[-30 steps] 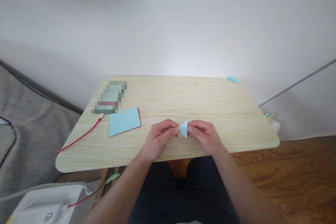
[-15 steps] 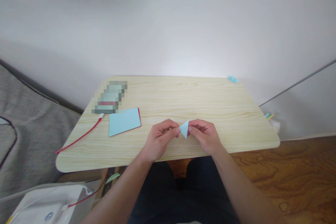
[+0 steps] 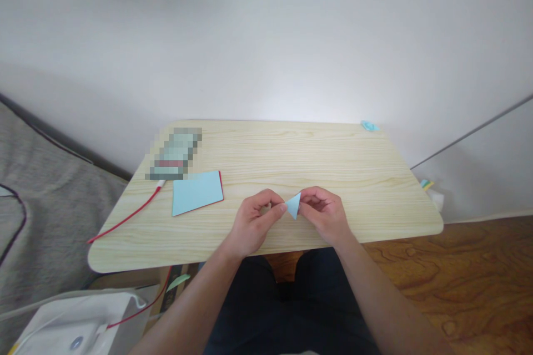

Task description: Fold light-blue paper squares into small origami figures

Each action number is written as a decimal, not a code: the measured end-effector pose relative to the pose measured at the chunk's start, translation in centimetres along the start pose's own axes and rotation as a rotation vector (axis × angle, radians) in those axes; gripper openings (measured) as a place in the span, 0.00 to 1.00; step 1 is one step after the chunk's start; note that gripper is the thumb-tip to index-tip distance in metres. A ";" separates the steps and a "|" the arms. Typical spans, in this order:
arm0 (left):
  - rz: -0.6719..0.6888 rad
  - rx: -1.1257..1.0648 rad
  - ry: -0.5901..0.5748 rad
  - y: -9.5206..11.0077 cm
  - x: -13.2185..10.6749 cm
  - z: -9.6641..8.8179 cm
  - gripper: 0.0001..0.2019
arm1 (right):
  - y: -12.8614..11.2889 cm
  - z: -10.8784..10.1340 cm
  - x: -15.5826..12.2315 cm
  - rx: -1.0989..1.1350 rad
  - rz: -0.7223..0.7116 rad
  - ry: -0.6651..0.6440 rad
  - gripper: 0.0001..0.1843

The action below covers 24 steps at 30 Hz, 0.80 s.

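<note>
Pinching the narrow end of a small light-blue paper triangle (image 3: 293, 205) between thumb and forefinger of the left hand (image 3: 255, 221), and gripping its broad edge with the right hand (image 3: 327, 215), apparently with thumb in front and the other fingers curled behind. Holding both hands close together, clamped on either end of the piece, at the near part of the wood-grain tabletop (image 3: 333, 161). Cannot tell from this angle whether resting the paper on the surface or keeping it just above.

Judging progress from shape alone: already reduced to a compact, pointed form, so probably well past the flat-sheet stage. Not yet released by either hand, nor set down; likely in the middle of shaping or pressing a crease. Cannot count the folds inside, or tell how many remain.

Leaving untouched, off to the left, a flat stack of light-blue paper (image 3: 197, 193) with red showing along its right and near edges, apparently not folded. Just beyond that, showing only as pixelated blocks, what looks like a phone (image 3: 177, 150). Also visible at the far right corner, near the wall (image 3: 266, 39): a small crumpled or folded light-blue paper piece (image 3: 369, 125), perhaps completed work, but too small to make out.
</note>
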State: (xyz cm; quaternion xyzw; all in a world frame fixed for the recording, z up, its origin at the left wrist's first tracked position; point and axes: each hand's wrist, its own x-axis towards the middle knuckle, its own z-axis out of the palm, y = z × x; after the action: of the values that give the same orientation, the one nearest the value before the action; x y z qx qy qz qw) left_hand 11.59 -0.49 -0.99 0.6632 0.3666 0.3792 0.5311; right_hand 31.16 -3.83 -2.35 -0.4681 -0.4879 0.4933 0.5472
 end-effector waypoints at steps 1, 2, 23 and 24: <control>0.004 0.011 0.002 0.0 0.0 0.0 0.11 | 0.0 0.0 0.0 -0.013 -0.003 0.002 0.10; 0.008 0.017 0.003 0.0 0.0 0.0 0.11 | 0.1 0.0 0.0 -0.023 -0.005 0.000 0.10; 0.054 -0.001 0.014 0.3 -0.1 0.0 0.10 | -0.3 -0.1 -0.1 -0.245 -0.004 -0.091 0.12; 0.053 -0.001 0.016 0.2 -0.1 0.1 0.10 | -0.3 -0.1 -0.2 -0.246 -0.002 -0.094 0.12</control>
State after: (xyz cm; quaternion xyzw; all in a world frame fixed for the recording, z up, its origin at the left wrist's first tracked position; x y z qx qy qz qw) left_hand 11.63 -0.63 -0.76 0.6695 0.3529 0.3985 0.5181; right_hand 31.28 -4.01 -2.03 -0.5078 -0.5702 0.4505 0.4627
